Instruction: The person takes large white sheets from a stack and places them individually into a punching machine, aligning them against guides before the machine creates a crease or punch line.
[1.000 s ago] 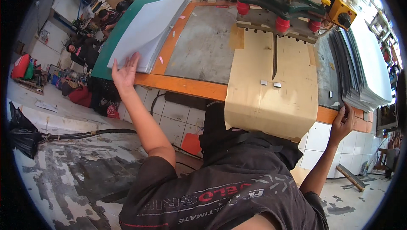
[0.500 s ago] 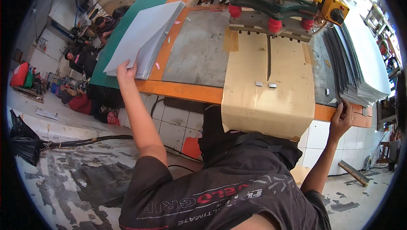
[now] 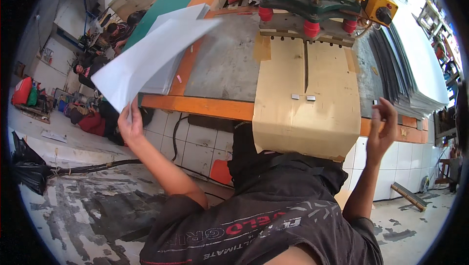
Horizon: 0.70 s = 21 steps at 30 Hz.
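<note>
Left grip (image 3: 130,127): pinched narrow on the near end of a white sheet (image 3: 141,52). Sheet's long axis ran from near left to far right, partly over the left paper stack (image 3: 161,81) on the counter (image 3: 210,108). My left was nearer it; the tan board (image 3: 308,118) lay right. Left forearm angled far-left. Right grip (image 3: 385,125) was raised by the counter's right part, fingers loosely apart, nothing visible inside.

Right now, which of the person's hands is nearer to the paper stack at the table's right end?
Right. The right hand is by the near left corner of the paper stack; the left hand is far to its left, holding a white sheet.
</note>
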Motion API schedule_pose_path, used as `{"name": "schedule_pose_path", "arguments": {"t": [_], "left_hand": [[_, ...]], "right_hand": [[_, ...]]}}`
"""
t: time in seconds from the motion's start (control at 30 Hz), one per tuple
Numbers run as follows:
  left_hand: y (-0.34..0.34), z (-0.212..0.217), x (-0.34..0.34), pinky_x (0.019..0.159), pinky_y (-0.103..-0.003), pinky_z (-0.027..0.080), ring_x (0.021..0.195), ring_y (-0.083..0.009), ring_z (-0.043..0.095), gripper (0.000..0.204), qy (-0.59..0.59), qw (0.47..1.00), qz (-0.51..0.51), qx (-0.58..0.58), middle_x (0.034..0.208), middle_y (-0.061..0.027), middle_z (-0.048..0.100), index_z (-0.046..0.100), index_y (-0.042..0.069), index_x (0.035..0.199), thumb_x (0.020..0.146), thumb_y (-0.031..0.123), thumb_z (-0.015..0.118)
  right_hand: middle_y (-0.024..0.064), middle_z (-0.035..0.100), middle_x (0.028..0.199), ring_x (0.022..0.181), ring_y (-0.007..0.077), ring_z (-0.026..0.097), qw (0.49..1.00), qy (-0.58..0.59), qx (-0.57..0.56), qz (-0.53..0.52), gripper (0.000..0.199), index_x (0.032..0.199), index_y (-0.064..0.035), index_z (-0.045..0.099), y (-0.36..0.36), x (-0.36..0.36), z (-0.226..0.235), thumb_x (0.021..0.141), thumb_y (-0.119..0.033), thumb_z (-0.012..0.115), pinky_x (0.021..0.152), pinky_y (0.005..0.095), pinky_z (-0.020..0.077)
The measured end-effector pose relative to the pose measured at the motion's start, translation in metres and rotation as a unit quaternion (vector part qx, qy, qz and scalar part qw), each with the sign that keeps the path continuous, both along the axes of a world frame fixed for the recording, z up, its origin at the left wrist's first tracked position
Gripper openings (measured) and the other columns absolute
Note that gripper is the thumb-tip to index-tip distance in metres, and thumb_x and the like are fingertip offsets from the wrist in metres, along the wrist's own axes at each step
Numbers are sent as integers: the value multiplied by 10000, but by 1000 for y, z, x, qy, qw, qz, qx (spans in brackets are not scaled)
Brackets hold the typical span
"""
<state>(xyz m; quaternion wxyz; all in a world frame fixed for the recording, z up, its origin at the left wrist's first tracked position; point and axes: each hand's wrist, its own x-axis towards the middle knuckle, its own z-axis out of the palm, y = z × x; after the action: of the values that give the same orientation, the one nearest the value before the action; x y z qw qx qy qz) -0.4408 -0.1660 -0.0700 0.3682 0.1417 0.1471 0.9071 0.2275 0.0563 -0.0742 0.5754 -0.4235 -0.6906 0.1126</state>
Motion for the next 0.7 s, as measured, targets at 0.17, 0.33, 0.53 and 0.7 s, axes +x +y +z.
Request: {"name": "schedule_pose_path", "arguments": {"t": [0.17,0.33,0.53,0.7], "left_hand": [[-39,-7,11,1066,-530,529,1354,-466,439,482,48,984,-138,105,1514,-336,354,259,-216,1444,1005,-39,352],[-76,-25,-19,926,-566,612,1243,-521,529,533,-14,987,-143,78,1377,-420,451,271,-214,1423,938,-30,393],[-92,-49,-53,960,-610,577,1200,-526,569,552,33,989,-126,67,1345,-421,484,302,-231,1391,928,37,438],[-83,-65,-58,966,-596,574,1154,-500,610,515,67,988,-122,63,1249,-403,564,379,-231,1340,921,62,442]], "right_hand": [[88,662,1034,984,154,636,861,140,-337,356,306,1249,14,588,-47,-72,30,952,-57,583,854,302,501],[146,661,1216,1112,203,640,622,78,-533,568,445,1374,18,520,-58,-140,13,1046,-279,573,962,345,520],[202,448,1521,1400,277,454,364,158,-679,617,790,1558,23,260,-53,-194,-48,1027,-479,562,1150,410,388],[188,269,1635,1508,286,291,353,222,-654,632,947,1604,6,98,-48,-221,-50,994,-518,599,1222,441,278]]}}
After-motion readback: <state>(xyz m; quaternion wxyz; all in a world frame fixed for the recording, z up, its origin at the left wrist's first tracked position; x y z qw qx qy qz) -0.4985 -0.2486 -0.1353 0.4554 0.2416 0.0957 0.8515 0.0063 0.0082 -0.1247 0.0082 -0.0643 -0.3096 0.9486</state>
